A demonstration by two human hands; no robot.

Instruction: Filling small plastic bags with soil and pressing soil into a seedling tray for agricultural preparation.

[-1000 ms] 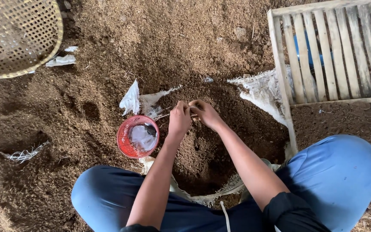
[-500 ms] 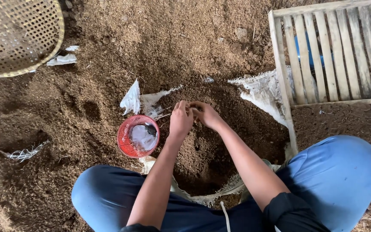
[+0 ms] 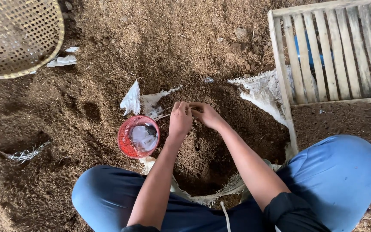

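No labels, signs or screens show. The only packaging is sacking: a torn white woven sack (image 3: 263, 92) lies half-buried in the brown soil just left of the wooden slatted crate (image 3: 323, 51), its frayed edge running down along the crate's frame. Another ragged strip of the same white sack (image 3: 202, 197) lies between the person's knees, and crumpled white scraps (image 3: 132, 101) sit just above the round red basket (image 3: 137, 136).

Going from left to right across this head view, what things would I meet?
Woven basket → red bowl → left hand → right hand → torn white sack → wooden slatted crate.
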